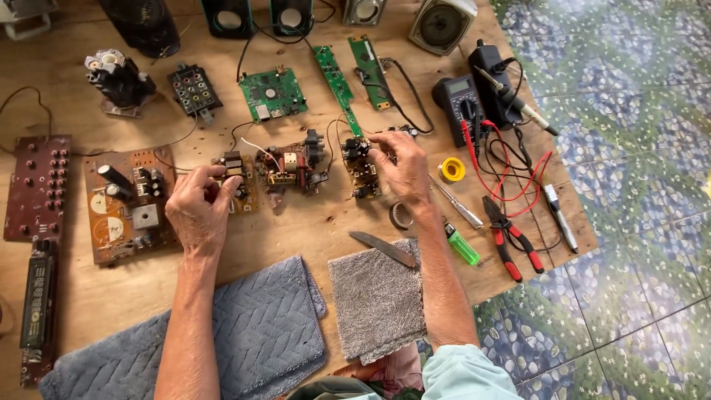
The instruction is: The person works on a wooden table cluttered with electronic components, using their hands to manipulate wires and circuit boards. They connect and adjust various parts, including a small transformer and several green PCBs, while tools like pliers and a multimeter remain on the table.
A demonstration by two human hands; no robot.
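Now your left hand (pixel 198 207) pinches a small brown circuit board (pixel 238 181) on the wooden worktop (pixel 311 230), while your right hand (pixel 404 167) grasps another small board (pixel 359 164) just beside it.

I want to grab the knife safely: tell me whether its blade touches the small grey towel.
Touching. The head view shows the knife lying with its tip end overlapping the top edge of the small grey towel, with no gap visible.

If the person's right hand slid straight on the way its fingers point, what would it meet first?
The right hand points up and left over a small circuit board. Going on, it would probably first meet the narrow green board strip beyond, though height above the wooden board is hard to judge.
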